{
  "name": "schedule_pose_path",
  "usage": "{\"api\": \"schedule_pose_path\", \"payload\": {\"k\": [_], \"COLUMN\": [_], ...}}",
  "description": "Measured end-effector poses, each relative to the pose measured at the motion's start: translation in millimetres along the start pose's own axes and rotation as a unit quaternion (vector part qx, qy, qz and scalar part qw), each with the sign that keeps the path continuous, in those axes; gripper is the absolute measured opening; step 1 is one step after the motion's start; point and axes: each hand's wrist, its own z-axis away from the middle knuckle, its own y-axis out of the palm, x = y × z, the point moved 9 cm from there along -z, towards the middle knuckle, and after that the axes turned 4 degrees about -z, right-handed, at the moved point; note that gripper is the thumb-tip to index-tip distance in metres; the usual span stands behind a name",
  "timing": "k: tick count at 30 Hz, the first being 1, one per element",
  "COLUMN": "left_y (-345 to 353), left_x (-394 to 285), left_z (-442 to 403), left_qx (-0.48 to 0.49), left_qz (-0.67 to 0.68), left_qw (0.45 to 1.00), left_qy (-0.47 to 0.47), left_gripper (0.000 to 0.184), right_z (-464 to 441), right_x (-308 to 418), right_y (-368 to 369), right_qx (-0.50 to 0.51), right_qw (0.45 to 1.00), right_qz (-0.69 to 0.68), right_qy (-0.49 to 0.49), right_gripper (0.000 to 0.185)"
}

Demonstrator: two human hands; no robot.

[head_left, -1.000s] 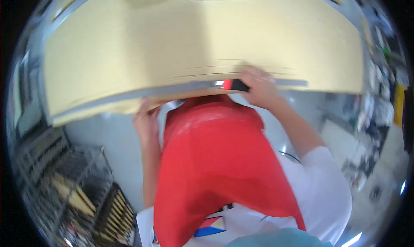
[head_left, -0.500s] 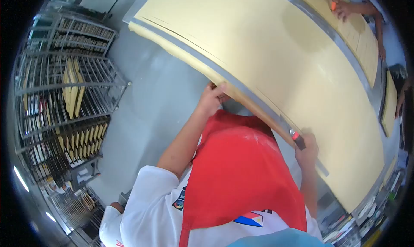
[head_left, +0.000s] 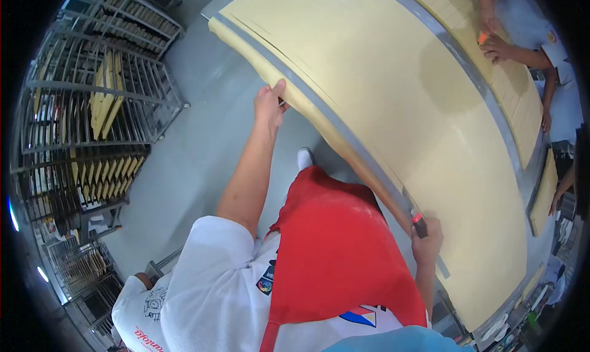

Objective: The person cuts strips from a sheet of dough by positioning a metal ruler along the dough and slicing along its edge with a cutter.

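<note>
A broad, thin sheet of pale yellow dough (head_left: 393, 106) covers the metal table (head_left: 215, 11). Along its near side runs a narrow dough strip (head_left: 319, 121), parted from the sheet by a band of bare metal. My left hand (head_left: 268, 108) has its thumb on top of this strip and its fingers curled under, pinching it at the table's edge. A cutter (head_left: 420, 225) with a red and black handle is gripped in my right hand (head_left: 428, 240), at the near edge further right. Its grey blade end points along the cut; the tip is hard to make out.
Metal racks (head_left: 92, 115) with yellow slabs stand at the left on the grey floor (head_left: 203, 124). Across the table, a co-worker's hand (head_left: 496, 47) holds an orange object over another dough sheet (head_left: 458, 20). Another person's white sleeve (head_left: 138, 315) is behind me at the lower left.
My left hand has slid up and left along the dough strip. My right hand and the cutter have shifted slightly down in view. The whole view has turned a little.
</note>
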Motion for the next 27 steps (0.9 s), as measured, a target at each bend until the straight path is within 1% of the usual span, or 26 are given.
{"api": "schedule_pose_path", "payload": {"k": [2,4,5,7,8,10,13,17,19,23,25,27], "left_y": [0,-5,-5,-10,-16,-39,-42,-39,-39,-42,-36,-42], "left_x": [-8,-11,-16,-24,-26,-28,-43,-54,-58,-63,-70,-67], "left_z": [-2,-8,-11,-22,-36,-63,-72,-69,-64,-65,-60,-77], "left_qx": [-0.012,-0.011,-0.011,-0.028,-0.027,-0.077,-0.061,-0.057,-0.069,-0.092,-0.063,-0.053], "left_qz": [-0.002,0.02,0.021,0.0,0.001,-0.008,-0.042,-0.05,-0.047,-0.051,-0.033,-0.019], "left_qw": [1.0,0.999,0.999,0.998,0.998,0.996,0.997,0.997,0.996,0.994,0.997,0.998], "left_qy": [-0.002,-0.045,-0.045,-0.053,-0.052,-0.044,-0.021,-0.001,0.004,0.018,0.01,0.012], "left_gripper": [0.028,0.032,0.032,0.034,0.034,0.035,0.033,0.03,0.03,0.031,0.034,0.034], "right_z": [0,1,2,2,1,1,1,1,0,1,2,2], "right_x": [-3,-4,-3,-3,-2,0,4,5,5,-2,-2,-2], "right_y": [0,2,1,3,2,1,0,0,0,3,2,2], "right_qx": [-0.003,0.002,0.001,0.01,0.01,0.003,0.001,-0.006,-0.002,0.001,-0.003,0.001], "right_qw": [1.0,1.0,1.0,1.0,1.0,1.0,1.0,1.0,1.0,1.0,1.0,1.0], "right_qz": [-0.009,0.017,0.017,0.012,0.012,0.01,0.007,0.004,-0.011,0.006,0.004,0.008], "right_qy": [0.004,-0.01,-0.011,0.01,0.01,0.013,0.01,0.005,0.004,-0.008,-0.005,0.0], "right_gripper": [0.026,0.026,0.026,0.028,0.028,0.027,0.027,0.027,0.027,0.027,0.029,0.029]}}
